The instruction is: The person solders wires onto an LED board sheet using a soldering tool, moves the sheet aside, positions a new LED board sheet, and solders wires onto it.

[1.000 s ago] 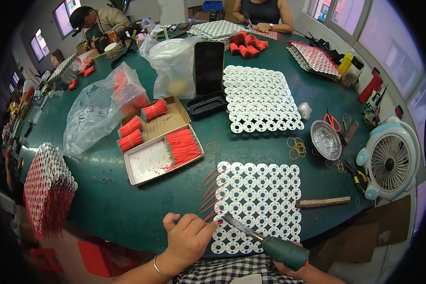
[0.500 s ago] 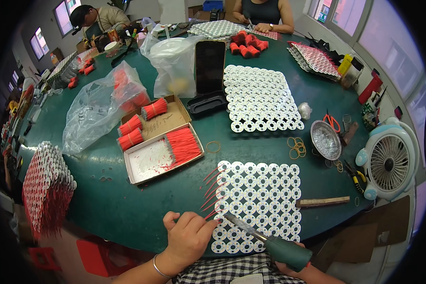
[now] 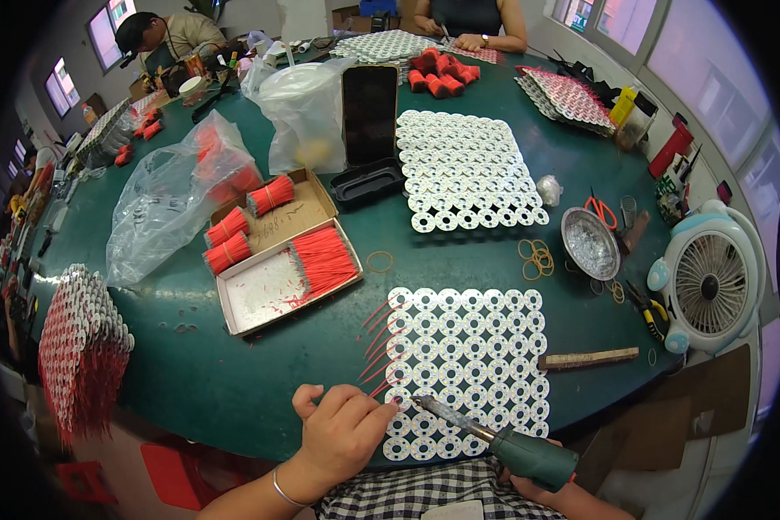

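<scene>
At the lower left corner of a white panel of round circuit boards (image 3: 473, 373), my left hand (image 3: 342, 433) is closed in a pinch, its fingertips at the panel's left edge. A bit of red shows at those fingertips, probably a wire; most of it is hidden. My right hand (image 3: 529, 490), partly covered, grips a soldering iron (image 3: 530, 457) by its green handle. The iron's tip lies over the left part of the panel, just right of my left fingertips. Several thin red wires (image 3: 376, 340) stick out from the panel's left edge above my left hand.
Beyond the panel are a cardboard box (image 3: 256, 290) of cut red wires, a phone (image 3: 370, 117) and a second board panel (image 3: 468, 169). To the right are a metal bowl (image 3: 591, 244), a wooden strip (image 3: 589, 359), pliers (image 3: 646, 312) and a fan (image 3: 711, 282). Two people sit across the table.
The whole view has shifted slightly. The soldering iron's tip has moved a little to the right over the panel, away from my left fingertips. My left hand keeps its pinch.
</scene>
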{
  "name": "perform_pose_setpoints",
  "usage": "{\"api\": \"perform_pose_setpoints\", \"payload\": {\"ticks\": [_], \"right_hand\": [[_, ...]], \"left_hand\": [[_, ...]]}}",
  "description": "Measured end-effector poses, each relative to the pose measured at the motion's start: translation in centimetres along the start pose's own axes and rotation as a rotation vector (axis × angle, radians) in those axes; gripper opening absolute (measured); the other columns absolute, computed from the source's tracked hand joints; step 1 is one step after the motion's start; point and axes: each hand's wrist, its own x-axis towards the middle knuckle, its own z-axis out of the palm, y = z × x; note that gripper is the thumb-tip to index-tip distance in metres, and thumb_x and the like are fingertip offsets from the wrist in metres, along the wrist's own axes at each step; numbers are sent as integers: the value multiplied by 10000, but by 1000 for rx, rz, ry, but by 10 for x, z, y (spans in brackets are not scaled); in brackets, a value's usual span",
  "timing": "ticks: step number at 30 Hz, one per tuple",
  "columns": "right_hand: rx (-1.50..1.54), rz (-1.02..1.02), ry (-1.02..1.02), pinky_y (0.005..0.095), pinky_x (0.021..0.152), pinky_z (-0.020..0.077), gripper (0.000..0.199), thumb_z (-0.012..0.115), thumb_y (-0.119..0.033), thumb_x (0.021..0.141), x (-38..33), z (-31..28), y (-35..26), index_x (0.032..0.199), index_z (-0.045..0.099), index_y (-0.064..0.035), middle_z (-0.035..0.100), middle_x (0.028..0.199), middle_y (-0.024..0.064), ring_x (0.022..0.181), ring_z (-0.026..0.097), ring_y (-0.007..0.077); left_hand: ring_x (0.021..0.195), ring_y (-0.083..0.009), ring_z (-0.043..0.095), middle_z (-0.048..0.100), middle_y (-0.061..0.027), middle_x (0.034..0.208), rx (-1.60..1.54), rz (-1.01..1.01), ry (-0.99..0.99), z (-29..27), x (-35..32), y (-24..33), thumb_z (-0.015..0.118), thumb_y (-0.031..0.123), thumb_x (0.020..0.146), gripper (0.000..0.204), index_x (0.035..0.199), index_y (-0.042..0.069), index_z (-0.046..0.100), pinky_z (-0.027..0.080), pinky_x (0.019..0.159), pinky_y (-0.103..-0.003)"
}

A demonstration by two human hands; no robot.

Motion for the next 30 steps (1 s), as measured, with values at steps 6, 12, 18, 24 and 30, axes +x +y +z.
{"api": "perform_pose_setpoints", "payload": {"ticks": [6, 12, 18, 24, 30], "right_hand": [[90, 30, -9, 298, 644, 447, 165, 583, -128, 763, -1, 0, -2, 920, 629, -144, 639, 688, -92, 663, 630, 111], [86, 36, -24, 295, 656, 450, 165, 580, -140, 780, 0, 0, -4, 936, 631, -134, 640, 686, -85, 666, 633, 124], [191, 64, -44, 298, 617, 464, 157, 584, -132, 787, -1, 2, 1, 937, 632, -126, 638, 673, -68, 642, 633, 142], [138, 63, -12, 296, 619, 471, 151, 605, -131, 785, 4, -1, -9, 933, 634, -122, 631, 652, -53, 625, 636, 145], [71, -67, 62, 306, 619, 478, 206, 635, -108, 752, 7, -3, -14, 957, 649, -111, 656, 738, -17, 647, 645, 169]], "left_hand": [[769, -98, 548, 565, 93, 714, -160, -67, -37, -2, 3, -5, 731, 138, 682, 153, 801, 217, 676, 251, 848, -408], [777, -110, 550, 576, 89, 727, -252, -83, -128, -3, 4, -11, 736, 129, 692, 158, 803, 224, 677, 259, 835, -411], [780, -119, 547, 588, 85, 744, -291, -72, -173, -3, 5, -13, 742, 143, 682, 152, 800, 218, 680, 258, 838, -427], [798, -127, 545, 585, 87, 749, -272, -52, -180, -3, 6, -13, 743, 146, 671, 153, 788, 216, 675, 257, 842, -440], [808, -125, 543, 576, 85, 751, -226, -29, -174, -1, 5, -11, 713, 131, 697, 142, 798, 219, 664, 249, 856, -448]]}}
